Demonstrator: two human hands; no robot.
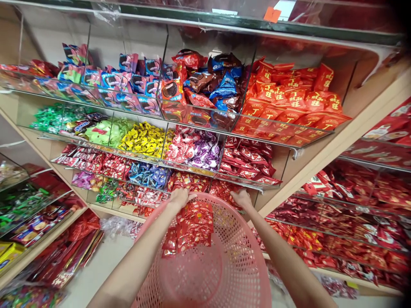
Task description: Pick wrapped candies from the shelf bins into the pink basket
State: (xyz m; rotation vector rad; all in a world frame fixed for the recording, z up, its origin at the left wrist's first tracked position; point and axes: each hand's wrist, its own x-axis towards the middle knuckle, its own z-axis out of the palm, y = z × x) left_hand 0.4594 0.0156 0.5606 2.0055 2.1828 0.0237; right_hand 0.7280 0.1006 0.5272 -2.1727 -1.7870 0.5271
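Observation:
A pink perforated plastic basket [253,261] is tilted against the lower shelf, its mouth facing me. My left hand [179,199] is closed on its far rim, thumb pointing right. Several red packets [194,226] with gold spots lie inside, below that hand. Just past the rim, my right hand [243,199] reaches into a shelf bin of similar red packets [221,189]. Its fingers are curled on the packets; the fingertips are partly hidden. Another bin of red packets [189,182] sits behind my left hand.
Clear-fronted shelves above hold red-orange packets [289,102], blue-pink packets [128,83] and yellow sweets [144,139]. A slanting wooden shelf side [321,154] stands at right, with racks of red packets [369,214] beyond. Bagged goods [73,252] lie at lower left.

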